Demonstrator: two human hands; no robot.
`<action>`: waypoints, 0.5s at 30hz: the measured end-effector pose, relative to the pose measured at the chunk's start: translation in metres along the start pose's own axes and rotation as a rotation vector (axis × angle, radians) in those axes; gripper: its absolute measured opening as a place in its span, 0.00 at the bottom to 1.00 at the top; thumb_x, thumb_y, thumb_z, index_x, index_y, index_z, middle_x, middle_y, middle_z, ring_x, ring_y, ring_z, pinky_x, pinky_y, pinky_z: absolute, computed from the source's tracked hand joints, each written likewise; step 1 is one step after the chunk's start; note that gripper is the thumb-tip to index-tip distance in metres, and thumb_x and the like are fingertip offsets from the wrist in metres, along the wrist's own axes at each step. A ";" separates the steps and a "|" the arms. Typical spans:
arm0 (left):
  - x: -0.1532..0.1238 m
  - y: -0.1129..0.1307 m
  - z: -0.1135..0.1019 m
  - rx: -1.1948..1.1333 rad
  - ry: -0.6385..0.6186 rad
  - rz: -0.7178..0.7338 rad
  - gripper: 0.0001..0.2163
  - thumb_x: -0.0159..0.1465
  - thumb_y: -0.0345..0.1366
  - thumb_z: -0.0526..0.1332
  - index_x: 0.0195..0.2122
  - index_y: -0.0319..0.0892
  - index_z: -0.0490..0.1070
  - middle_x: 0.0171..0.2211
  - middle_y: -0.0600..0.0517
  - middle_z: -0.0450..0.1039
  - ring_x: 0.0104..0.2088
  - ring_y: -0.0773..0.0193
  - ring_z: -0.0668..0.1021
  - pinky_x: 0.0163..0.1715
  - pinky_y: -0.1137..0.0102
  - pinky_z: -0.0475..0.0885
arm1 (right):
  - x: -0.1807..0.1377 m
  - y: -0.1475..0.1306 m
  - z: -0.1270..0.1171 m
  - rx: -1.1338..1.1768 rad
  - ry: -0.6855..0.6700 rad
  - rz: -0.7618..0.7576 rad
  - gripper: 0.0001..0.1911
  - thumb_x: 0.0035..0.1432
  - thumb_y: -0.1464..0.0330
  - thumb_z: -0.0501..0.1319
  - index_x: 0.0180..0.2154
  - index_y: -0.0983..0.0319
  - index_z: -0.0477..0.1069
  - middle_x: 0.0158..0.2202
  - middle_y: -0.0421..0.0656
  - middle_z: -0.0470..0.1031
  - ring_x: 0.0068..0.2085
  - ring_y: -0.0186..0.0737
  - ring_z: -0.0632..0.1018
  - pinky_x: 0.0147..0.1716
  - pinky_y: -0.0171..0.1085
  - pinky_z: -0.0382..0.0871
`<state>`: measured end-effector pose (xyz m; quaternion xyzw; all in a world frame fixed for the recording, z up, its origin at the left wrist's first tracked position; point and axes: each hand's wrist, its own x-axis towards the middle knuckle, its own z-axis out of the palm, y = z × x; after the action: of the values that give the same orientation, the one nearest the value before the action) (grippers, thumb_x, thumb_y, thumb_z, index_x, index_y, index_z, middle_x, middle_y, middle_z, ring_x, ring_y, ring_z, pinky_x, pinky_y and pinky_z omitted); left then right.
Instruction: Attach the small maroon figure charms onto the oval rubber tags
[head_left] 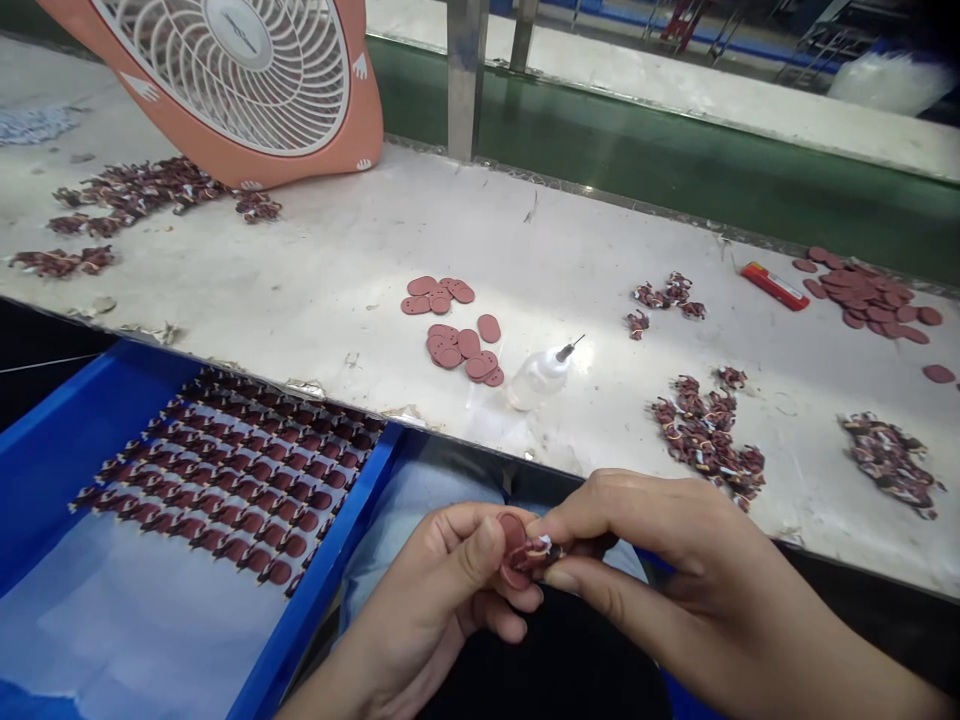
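Observation:
Over my lap, my left hand pinches a flat reddish-brown oval base between thumb and fingers. My right hand grips a small dark-red figurine with a white patch, and it touches the base. Fingertips hide part of both pieces. On the bench just beyond my hands stands a clear glue bottle with a needle tip. Loose oval bases lie in two groups to its left. Small figurines lie in a cluster to its right.
A blue tray at left holds rows of figurines on bases over a white sheet. An orange fan stands at the back left, near more figurines. A red object and a pile of bases lie at right.

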<state>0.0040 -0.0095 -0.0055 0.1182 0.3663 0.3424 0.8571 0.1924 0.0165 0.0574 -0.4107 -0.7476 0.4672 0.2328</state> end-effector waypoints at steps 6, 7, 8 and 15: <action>0.000 0.000 0.000 0.007 0.030 -0.013 0.14 0.55 0.47 0.69 0.32 0.39 0.80 0.21 0.54 0.71 0.22 0.73 0.73 0.21 0.82 0.70 | 0.003 -0.002 0.000 -0.061 -0.004 -0.057 0.14 0.62 0.76 0.62 0.45 0.51 0.72 0.35 0.32 0.79 0.35 0.32 0.79 0.37 0.31 0.73; 0.000 -0.001 0.000 0.006 0.040 -0.010 0.14 0.55 0.46 0.70 0.32 0.39 0.80 0.21 0.55 0.71 0.22 0.73 0.73 0.21 0.82 0.70 | 0.003 -0.003 0.000 -0.084 -0.006 -0.071 0.14 0.62 0.77 0.62 0.44 0.52 0.72 0.34 0.32 0.79 0.34 0.32 0.79 0.37 0.30 0.73; 0.000 -0.001 0.000 0.003 0.046 -0.005 0.14 0.55 0.46 0.70 0.33 0.39 0.80 0.21 0.55 0.71 0.22 0.73 0.73 0.21 0.81 0.70 | 0.004 -0.003 0.000 -0.114 -0.010 -0.086 0.13 0.62 0.77 0.61 0.43 0.53 0.71 0.33 0.33 0.78 0.34 0.31 0.79 0.37 0.30 0.73; -0.008 0.005 0.009 -0.006 0.087 -0.002 0.14 0.50 0.45 0.73 0.31 0.41 0.80 0.21 0.55 0.77 0.20 0.72 0.75 0.22 0.78 0.70 | -0.007 -0.003 0.007 -0.204 0.048 -0.185 0.11 0.63 0.74 0.62 0.45 0.54 0.70 0.34 0.37 0.79 0.31 0.33 0.79 0.33 0.29 0.74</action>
<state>0.0041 -0.0102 0.0075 0.1002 0.4025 0.3476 0.8409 0.1898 0.0060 0.0573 -0.3726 -0.8200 0.3554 0.2500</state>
